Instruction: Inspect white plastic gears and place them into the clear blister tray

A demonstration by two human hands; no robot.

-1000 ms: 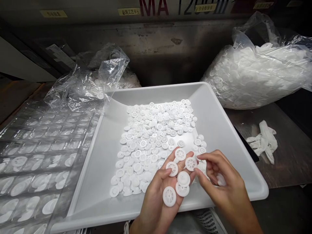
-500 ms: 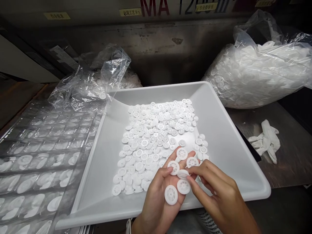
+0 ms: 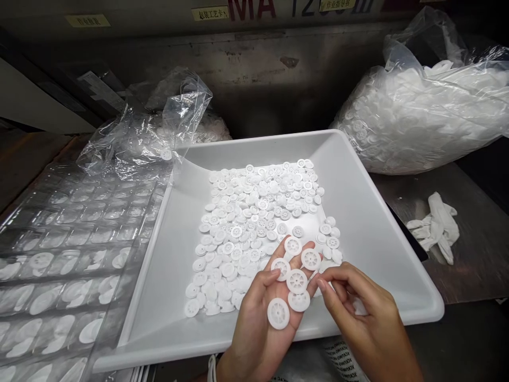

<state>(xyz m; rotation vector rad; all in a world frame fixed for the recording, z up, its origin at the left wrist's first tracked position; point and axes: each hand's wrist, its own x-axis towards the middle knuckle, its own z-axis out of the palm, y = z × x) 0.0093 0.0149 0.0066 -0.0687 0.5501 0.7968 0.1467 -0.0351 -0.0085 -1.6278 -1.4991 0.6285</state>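
Note:
My left hand [image 3: 260, 323] lies palm up over the near edge of a white tray [image 3: 369, 223], fingers stretched out, with several small white plastic wheels [image 3: 297, 281] resting on its palm and fingers. My right hand [image 3: 363, 318] is just to its right, fingers curled; thumb and forefinger tips pinch together close to the wheels on the left palm. Whether something is between them I cannot make out. A flat heap of the same white wheels [image 3: 254, 223] covers the tray's floor beyond both hands.
A clear blister sheet [image 3: 59, 254] with wheels seated in some pockets lies left of the tray. A crumpled clear bag [image 3: 151, 132] sits behind it. A large bag of white parts [image 3: 421, 116] fills the back right. White gloves [image 3: 437, 228] lie on the metal bench.
One wheel on the left palm was turned over by the right fingers; it now shows its spoked face. The right hand has drawn back slightly to the right.

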